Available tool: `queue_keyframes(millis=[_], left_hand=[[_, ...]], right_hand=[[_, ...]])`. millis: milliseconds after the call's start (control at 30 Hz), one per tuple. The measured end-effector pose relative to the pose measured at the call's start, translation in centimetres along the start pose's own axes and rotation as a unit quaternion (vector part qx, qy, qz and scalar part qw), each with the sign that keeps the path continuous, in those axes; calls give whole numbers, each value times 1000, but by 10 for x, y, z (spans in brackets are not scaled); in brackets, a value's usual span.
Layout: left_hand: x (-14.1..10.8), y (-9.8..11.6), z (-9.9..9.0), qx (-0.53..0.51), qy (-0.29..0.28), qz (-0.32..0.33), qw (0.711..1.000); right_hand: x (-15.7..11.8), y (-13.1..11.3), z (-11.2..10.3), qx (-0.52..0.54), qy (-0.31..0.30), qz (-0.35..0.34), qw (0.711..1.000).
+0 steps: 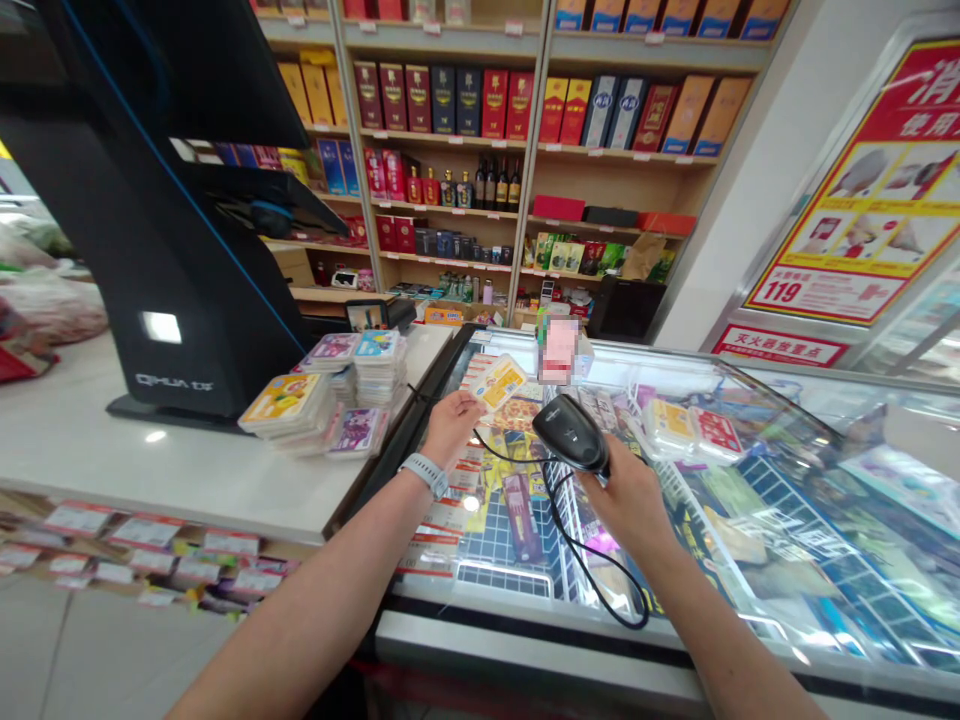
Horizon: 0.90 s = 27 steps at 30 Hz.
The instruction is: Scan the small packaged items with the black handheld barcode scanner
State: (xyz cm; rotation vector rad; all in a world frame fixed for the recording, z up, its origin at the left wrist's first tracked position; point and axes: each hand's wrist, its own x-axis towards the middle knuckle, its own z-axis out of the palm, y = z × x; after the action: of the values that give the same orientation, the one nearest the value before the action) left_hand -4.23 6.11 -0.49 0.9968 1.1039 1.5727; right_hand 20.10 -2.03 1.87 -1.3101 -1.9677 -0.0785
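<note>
My left hand point(450, 428) holds a flat yellow-and-white food packet point(499, 385) by its lower edge. My right hand point(630, 505) is shut around a black handheld barcode scanner point(571, 432), whose nose points toward the packet from a short distance. The scanner's thin black cable point(592, 560) loops down over the glass lid of a chest freezer point(780, 400). Both hands are above that lid. Two white packaged food trays point(667, 428) lie beyond my right hand, and a pixelated item point(559, 350) stands at the freezer's far edge.
A white counter point(150, 470) to the left holds stacks of colourful packets point(379, 365) and a black checkout terminal point(180, 290). Wooden shelves of boxed and bottled liquor point(480, 170) stand behind. A red-and-yellow poster point(862, 200) hangs at right.
</note>
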Motion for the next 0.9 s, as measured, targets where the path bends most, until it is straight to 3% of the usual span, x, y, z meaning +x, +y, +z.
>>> queue_keyframes(millis=[333,900], left_hand=[[2,-6,0,-1,-7,30,1000],[2,-7,-1,-15,-4,27,1000]], right_hand=[[0,-3,-1,-11,-21,16,1000],[0,-3,0,-21,-32,24,999]])
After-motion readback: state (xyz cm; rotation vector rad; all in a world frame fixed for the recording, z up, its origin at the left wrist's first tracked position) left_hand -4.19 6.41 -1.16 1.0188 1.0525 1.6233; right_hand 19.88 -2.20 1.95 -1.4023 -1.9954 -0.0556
